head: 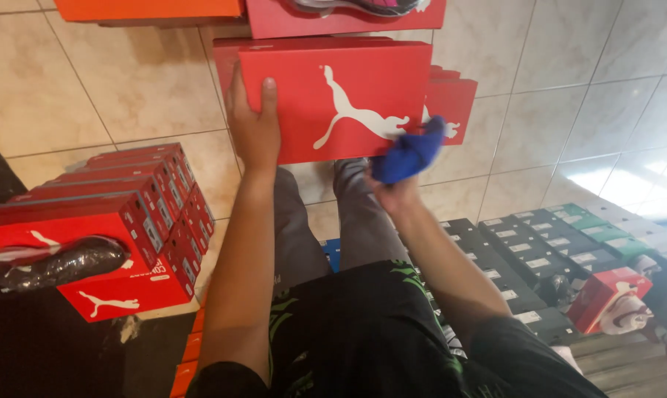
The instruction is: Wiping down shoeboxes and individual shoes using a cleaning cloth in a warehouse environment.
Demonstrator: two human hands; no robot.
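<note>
so my left hand (254, 125) is clamped on the left edge of the red shoebox (341, 99) to hold it steady out front, while my right hand (394, 193) is bunched around a blue cloth (409, 155) pressed on its lid. more red boxes (105, 228) stacked on my left.

A red shoebox (341, 99) lies centre; red boxes (120, 221) stacked left, black and green boxes (547, 258) right.
</note>
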